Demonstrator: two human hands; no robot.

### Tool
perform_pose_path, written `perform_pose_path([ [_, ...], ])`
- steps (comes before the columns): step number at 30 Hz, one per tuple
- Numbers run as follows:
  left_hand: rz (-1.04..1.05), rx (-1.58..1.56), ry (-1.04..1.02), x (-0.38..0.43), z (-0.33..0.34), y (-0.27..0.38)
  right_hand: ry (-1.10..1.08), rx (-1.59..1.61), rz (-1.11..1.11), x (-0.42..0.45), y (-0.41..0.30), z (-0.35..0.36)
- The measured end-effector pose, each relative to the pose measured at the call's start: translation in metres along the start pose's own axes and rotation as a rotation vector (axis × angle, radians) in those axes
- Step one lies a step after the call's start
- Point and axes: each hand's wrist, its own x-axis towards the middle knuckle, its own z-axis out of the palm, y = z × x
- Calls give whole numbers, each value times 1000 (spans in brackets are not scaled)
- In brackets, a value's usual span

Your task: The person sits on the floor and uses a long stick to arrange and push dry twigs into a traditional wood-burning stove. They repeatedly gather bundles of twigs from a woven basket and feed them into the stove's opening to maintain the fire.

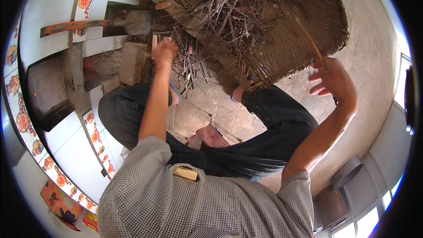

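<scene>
My right hand (pixel 337 81) is raised at the right, holding a thin wooden stick (pixel 309 38) near its lower end; the other fingers are loosely spread. The stick slants up over a woven wicker tray (pixel 281 53). My left hand (pixel 163 54) is blurred, above small twigs (pixel 188 67) on the floor before a tiled stove. A corncob (pixel 154 44) stands out right beside its fingers; whether the hand grips anything is unclear. A heap of dry twigs (pixel 228 10) lies on the tray, with another corncob (pixel 163 5) at its left edge.
A shovel (pixel 137 21) with a worn wooden handle lies across an opening in the stove. Below it, a brick-like block (pixel 132 62) stands beside a second opening with a reddish glow (pixel 91 67). Reddish cloth (pixel 211 137) lies between my legs. A round metal pan (pixel 347 172) is at the right.
</scene>
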Motion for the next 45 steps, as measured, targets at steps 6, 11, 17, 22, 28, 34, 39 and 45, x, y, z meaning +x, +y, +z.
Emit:
perform_pose_path([
  [6, 701, 452, -260, -65, 37, -62, 92, 115, -36, -17, -2, -11],
  [11, 325, 147, -353, -43, 56, -37, 0, 146, -185, -26, -13, -12],
  [17, 272, -77, -323, -89, 45, 35, 39, 135, -249, -28, -18, -16],
  [22, 422, -109, -304, -94, 39, 64, 6, 198, -273, -29, -18, -13],
  [28, 530, -1, -361, -125, 42, 102, -9, 194, -304, -24, -17, -19],
  [34, 933, 484, -468, -122, 18, 108, -1, 146, -302, -14, -20, -15],
  [39, 654, 89, -387, -124, 33, 143, -15, 102, -332, -14, -24, -12],
  [45, 939, 156, -243, -139, 37, 183, 8, 27, -315, -10, -26, -13],
])
